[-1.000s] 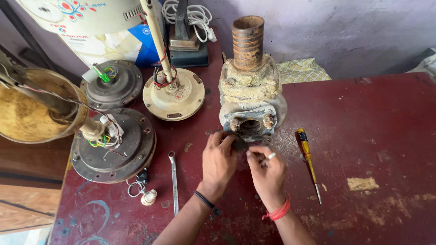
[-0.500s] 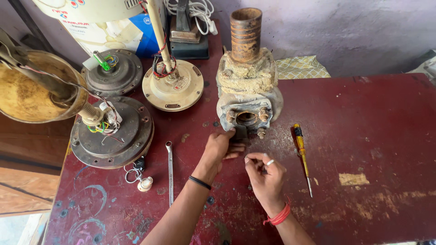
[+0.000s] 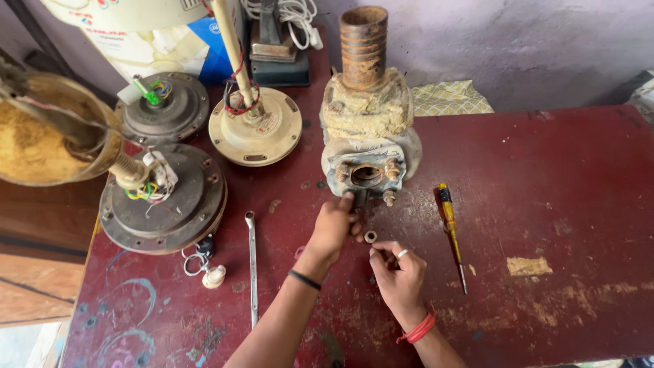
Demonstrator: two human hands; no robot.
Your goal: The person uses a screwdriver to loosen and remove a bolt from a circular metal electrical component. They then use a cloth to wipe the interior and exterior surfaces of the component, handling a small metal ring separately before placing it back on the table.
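Blue-white carton (image 3: pixel 204 54) stands behind rusty pump (image 3: pixel 368 136); left hand (image 3: pixel 334 228) pinches its flange, right hand (image 3: pixel 398 272) loosely curled.

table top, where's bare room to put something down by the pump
Widest free patch: the red table right of the yellow screwdriver, out to the far edge. A narrower strip lies between the spanner and the left hand. Crowded: the left side, with three fan motors, and just before the pump.

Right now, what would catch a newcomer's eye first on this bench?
The rusty pump housing at the table's back, its ribbed pipe standing upright. The left hand touches its lower front; the right hand hovers beside a small ring. A yellow screwdriver lies to the right.
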